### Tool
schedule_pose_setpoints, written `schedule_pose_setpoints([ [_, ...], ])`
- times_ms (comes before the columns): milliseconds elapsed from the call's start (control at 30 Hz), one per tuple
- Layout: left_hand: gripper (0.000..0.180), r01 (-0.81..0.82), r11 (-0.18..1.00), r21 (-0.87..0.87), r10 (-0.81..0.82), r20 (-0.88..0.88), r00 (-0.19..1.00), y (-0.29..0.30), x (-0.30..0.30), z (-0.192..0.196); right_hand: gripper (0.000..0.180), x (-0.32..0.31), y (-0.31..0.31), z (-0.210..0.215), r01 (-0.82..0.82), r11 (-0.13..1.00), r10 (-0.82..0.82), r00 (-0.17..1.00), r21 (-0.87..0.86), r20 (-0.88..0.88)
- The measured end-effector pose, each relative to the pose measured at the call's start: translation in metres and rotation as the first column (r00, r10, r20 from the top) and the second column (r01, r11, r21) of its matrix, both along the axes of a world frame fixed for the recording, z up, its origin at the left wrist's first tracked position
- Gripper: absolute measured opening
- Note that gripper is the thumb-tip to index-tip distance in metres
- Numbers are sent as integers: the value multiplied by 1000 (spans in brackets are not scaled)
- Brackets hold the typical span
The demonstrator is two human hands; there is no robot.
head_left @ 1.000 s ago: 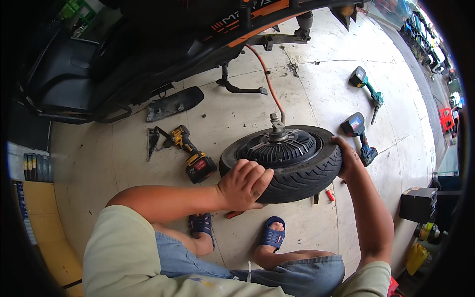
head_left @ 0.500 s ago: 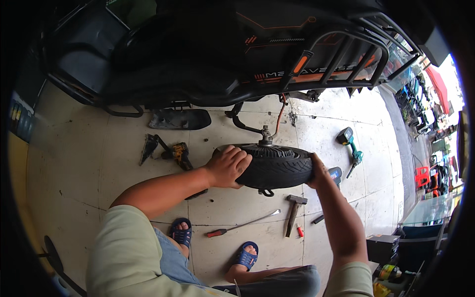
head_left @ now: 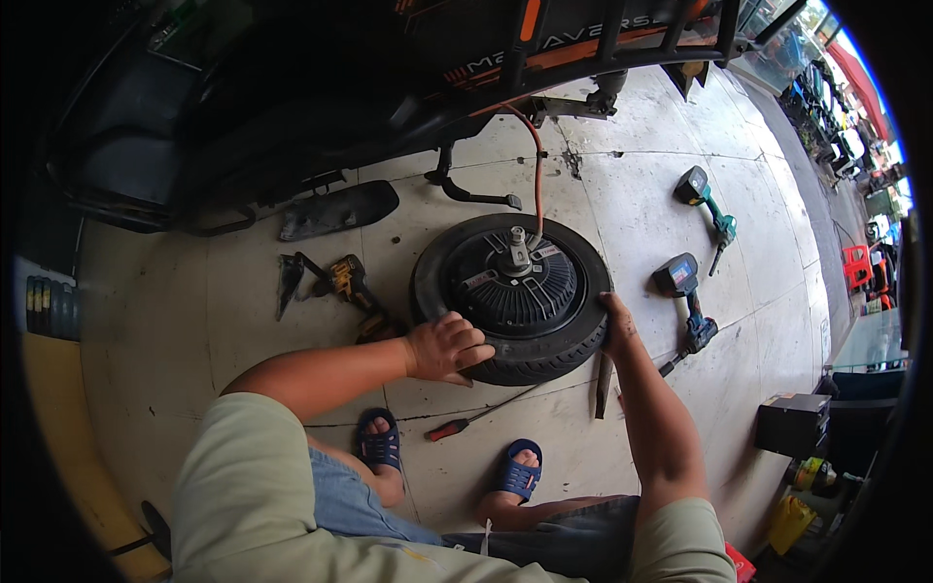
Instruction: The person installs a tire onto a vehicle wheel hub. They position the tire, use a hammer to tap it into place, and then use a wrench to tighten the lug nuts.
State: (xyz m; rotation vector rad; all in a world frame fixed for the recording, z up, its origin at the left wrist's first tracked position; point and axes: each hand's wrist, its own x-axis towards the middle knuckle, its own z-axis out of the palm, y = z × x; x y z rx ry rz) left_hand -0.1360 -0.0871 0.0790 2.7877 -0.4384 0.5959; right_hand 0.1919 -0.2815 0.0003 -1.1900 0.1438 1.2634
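Note:
Both hands hold a black motor wheel [head_left: 573,361] with a treaded tyre and a ribbed hub, its axle facing up. My left hand [head_left: 447,347] grips the tyre at the near left, fingers curled over the edge. At the right side my right hand [head_left: 616,321] clasps the rim; its fingers are partly hidden beneath. An orange cable [head_left: 539,180] runs from the axle up to the dark electric scooter [head_left: 321,126]. Under the wheel's near edge, a long screwdriver with a red and black handle [head_left: 447,429] and a hammer handle [head_left: 604,387] partly show.
Left of the wheel lies a yellow and black power tool [head_left: 350,282]; a green cordless tool [head_left: 714,214] and a blue one [head_left: 690,311] lie at the right. A black curved panel [head_left: 340,211] and the scooter's stand [head_left: 466,191] are beyond. A dark box [head_left: 792,425] is at the lower right.
The wheel has tipped so its hub face now shows fully, and both hands moved with it. The hammer's head has become hidden behind the wheel; the blue tool is now uncovered.

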Motion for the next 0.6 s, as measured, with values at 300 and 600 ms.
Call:
schedule_pose_setpoints([
  [300, 52, -942, -128, -309, 512, -835, 204, 118, 29, -81, 41, 28, 14, 26, -74, 988, 92, 987, -135, 134],
  [600, 73, -921, -389, 23, 155, -984, -90, 94, 98, -76, 74, 40, 36, 28, 66, 622, 399, 831, -780, 389],
])
